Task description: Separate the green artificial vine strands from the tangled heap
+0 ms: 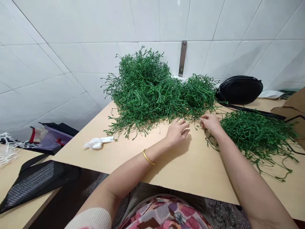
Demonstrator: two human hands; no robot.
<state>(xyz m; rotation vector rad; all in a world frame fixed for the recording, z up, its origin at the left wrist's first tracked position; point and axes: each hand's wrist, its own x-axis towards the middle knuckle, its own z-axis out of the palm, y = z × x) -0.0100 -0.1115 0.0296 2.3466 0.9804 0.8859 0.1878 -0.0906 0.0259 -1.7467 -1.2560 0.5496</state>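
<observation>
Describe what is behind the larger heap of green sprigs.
White wall tiles and a metal bracket, with something white below it; the heap hides the rest.

The big stem heap (152, 92) lies on the table (78, 156) — tiled wall (83, 60) behind it, a bracket (182, 58) behind its right half. To its right sits a pouch (240, 89); right of it and nearer the person, a smaller heap (259, 136). Before it is the left hand (177, 130), at its front right the right hand (211, 124). A wrapper (96, 143) lies front left.
</observation>
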